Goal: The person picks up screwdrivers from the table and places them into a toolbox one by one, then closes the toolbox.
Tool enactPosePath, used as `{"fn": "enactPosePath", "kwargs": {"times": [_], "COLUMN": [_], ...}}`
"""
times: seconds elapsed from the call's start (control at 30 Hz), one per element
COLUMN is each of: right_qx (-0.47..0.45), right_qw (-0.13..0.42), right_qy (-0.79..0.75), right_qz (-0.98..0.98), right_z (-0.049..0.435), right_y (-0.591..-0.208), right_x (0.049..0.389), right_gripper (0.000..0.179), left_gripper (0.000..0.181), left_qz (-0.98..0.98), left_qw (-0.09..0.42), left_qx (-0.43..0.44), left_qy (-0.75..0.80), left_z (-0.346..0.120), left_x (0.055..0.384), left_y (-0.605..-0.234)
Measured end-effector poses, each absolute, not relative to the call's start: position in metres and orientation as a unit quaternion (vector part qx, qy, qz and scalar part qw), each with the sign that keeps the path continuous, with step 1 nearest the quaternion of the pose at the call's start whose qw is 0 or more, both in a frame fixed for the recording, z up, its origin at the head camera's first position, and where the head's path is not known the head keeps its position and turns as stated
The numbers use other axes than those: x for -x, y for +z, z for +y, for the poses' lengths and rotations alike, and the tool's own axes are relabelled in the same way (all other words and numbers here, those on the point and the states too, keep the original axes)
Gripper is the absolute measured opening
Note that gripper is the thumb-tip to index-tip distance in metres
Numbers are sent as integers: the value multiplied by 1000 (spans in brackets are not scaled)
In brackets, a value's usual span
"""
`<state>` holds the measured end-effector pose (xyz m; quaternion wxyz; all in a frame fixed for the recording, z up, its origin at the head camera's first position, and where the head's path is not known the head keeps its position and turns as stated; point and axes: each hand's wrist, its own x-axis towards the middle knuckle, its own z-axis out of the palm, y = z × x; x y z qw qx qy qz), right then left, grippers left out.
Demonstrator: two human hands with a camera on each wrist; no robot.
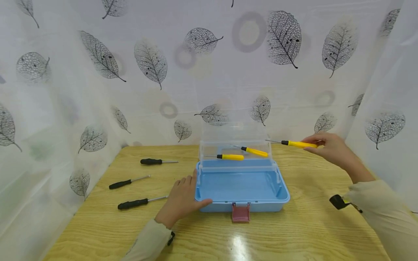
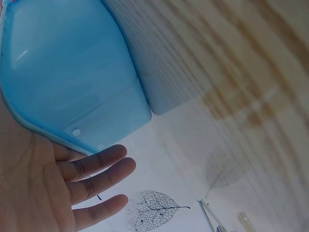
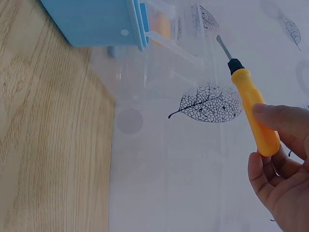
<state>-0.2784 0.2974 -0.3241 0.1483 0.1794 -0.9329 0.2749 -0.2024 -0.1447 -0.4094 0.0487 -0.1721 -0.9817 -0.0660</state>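
My left hand (image 1: 183, 199) rests against the left side of a light blue plastic box (image 1: 267, 207), fingers extended and thumb over its front rim. In the left wrist view, the fingers (image 2: 99, 166) lie straight along the box wall (image 2: 72, 82). Off to the right and raised above the table, my right hand (image 1: 331, 150) pinches a yellow-handled screwdriver (image 1: 298, 144) by its handle, the flat tip pointing left. Two other yellow screwdrivers (image 1: 230, 157) (image 1: 256, 151) show at the box's raised clear lid (image 1: 235, 143); whether they lie in it or behind it, I cannot tell.
Three black-handled screwdrivers (image 1: 151, 161) (image 1: 120, 184) (image 1: 132, 204) lie on the wooden table (image 1: 98, 235) left of the box. A dark pink latch (image 1: 241, 214) hangs at the box's front. Leaf-patterned curtains (image 1: 196, 79) enclose the table's back and sides.
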Motion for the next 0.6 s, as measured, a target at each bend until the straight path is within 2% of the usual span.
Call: {"fn": "enactPosePath", "kwargs": {"times": [0.23,0.6], "right_qx": [-217,-237], "right_qw": [151,141], "right_qy": [267,260], "right_qz": [-927,-926], "right_z": [285,266], "right_y": [-325,-330], "right_x": [283,287], "right_gripper": [18,19], "left_gripper": [110,110], "left_qz": [-981,-981], "left_qw": [56,56], "left_qx": [175,176], "left_qy": [-58,-63], "left_z": [-146,-146], "left_x": [203,204], "left_y": [-410,-412]}}
